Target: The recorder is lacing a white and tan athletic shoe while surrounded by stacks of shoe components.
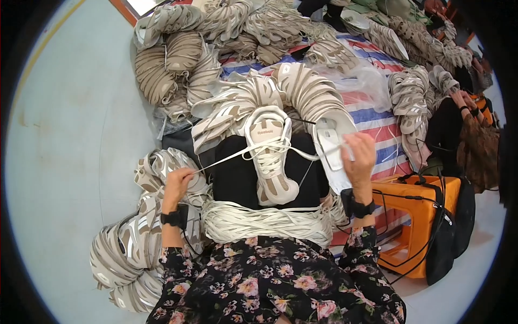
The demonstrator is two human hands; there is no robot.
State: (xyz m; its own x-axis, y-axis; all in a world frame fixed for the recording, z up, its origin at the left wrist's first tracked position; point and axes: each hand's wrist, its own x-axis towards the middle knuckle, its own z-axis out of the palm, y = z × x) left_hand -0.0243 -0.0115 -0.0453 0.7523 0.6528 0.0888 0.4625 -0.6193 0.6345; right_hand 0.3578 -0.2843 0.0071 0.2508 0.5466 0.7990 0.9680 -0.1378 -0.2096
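A beige and white shoe upper (271,156) lies across my black-clad lap, toe toward me, laced at the front. A cream shoelace (221,160) crosses loosely over its tongue in a loop. My left hand (178,185) pinches one end of it, pulled out to the left. On the right, my right hand (359,157) is raised with curled fingers, somewhat blurred, and the other lace end runs up to it. Beneath that hand lies a pale upper (333,148) at the end of a nested row. A thick bundle of cream laces (264,222) rests across my waist.
Nested stacks of uppers lie at my left (129,248) and beyond my knees (172,65). A striped plastic sheet (377,116) covers the floor. An orange stool (404,216) with a black bag and cables stands at right. Farther right, another person's hands (464,101) handle uppers.
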